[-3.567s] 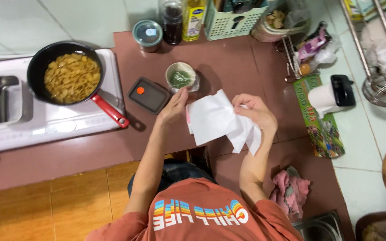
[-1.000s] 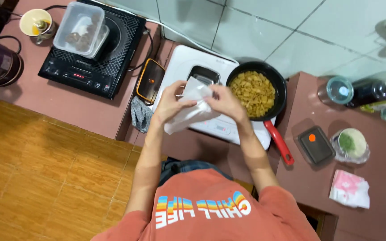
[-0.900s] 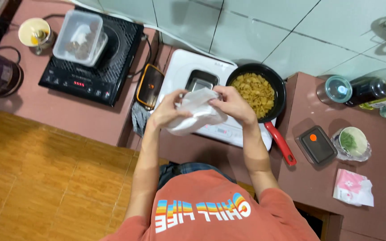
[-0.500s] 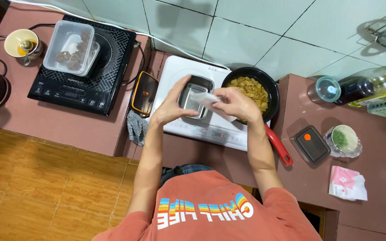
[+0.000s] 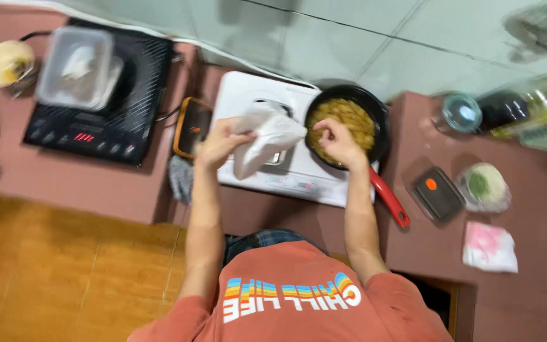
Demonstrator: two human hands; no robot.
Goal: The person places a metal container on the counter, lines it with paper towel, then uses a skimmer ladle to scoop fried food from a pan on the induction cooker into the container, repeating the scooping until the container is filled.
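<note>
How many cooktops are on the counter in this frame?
2. A black induction cooktop at the left, carrying a clear lidded container, and a white stove in the middle, holding the black frying pan. Nothing suggests another is hidden.

Both arms outstretched, left hand point(image 5: 218, 143) and right hand point(image 5: 335, 140) closed, gripping.

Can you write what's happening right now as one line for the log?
left hand: holds white paper towel over white stove | right hand: above black pan of noodles
</note>
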